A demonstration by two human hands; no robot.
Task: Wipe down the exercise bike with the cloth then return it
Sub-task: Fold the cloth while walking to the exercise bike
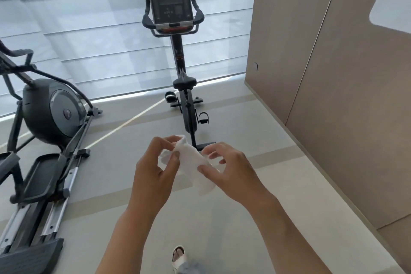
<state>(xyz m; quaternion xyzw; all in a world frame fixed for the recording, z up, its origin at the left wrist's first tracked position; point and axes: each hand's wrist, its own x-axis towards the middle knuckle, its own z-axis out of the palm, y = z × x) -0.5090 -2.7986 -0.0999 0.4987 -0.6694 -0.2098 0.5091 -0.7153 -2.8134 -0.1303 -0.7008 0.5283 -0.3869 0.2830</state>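
Cloth (pixel 190 162) pinched between my left hand (pixel 153 173) and right hand (pixel 231 171), I'd fold it into a flat pad before reaching the exercise bike (pixel 178 51) ahead.

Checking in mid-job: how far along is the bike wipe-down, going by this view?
Done: the white cloth is picked up. In hand: the left hand and right hand both pinch it in mid-air, apparently bunching or folding it, short of the exercise bike. Left: the cloth touches no part of the bike, so wiping looks not yet begun from here, and the cloth is not yet returned.
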